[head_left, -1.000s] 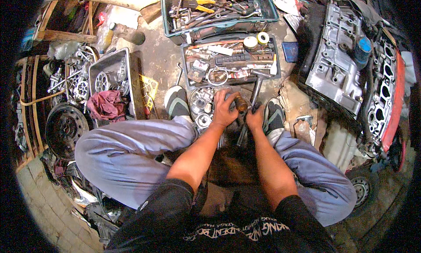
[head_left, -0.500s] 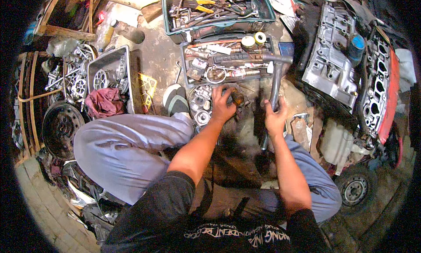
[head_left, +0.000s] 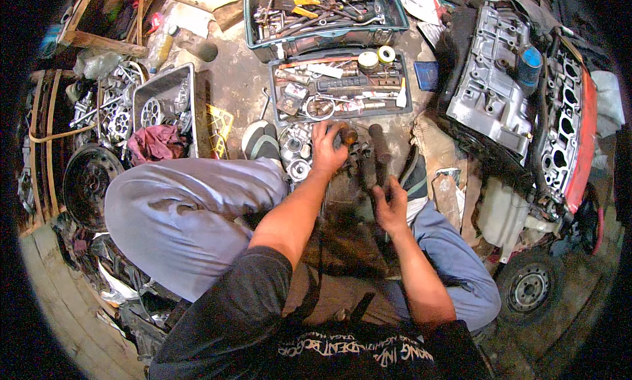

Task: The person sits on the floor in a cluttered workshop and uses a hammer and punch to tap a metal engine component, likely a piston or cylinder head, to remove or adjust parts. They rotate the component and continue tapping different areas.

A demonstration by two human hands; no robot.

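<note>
My left hand (head_left: 328, 149) is closed round an upright, amber-brown tool handle (head_left: 348, 137), seen nearly end-on; its lower part is hidden. Beside and beneath that hand lies a silver cast-metal engine part (head_left: 298, 155), partly covered by my fingers. A hammer (head_left: 378, 146), smeared by motion, is gripped by its handle in my right hand (head_left: 392, 205). Its head is just right of the amber handle, and I cannot tell whether the two touch. My hands work low between my bent legs.
Ahead are a tray of sockets and tools (head_left: 271, 93) and a teal toolbox (head_left: 329, 39). On the right stand a silver engine cover (head_left: 490, 83), a white plastic tank (head_left: 503, 212) and a wheel (head_left: 528, 289). A grey bin (head_left: 195, 110) of metal parts and a dark wheel rim (head_left: 93, 188) are left.
The hammer has swung down and left from its raised place, its head now close to the amber handle. My right hand has shifted left and nearer; my left hand keeps its grip.
</note>
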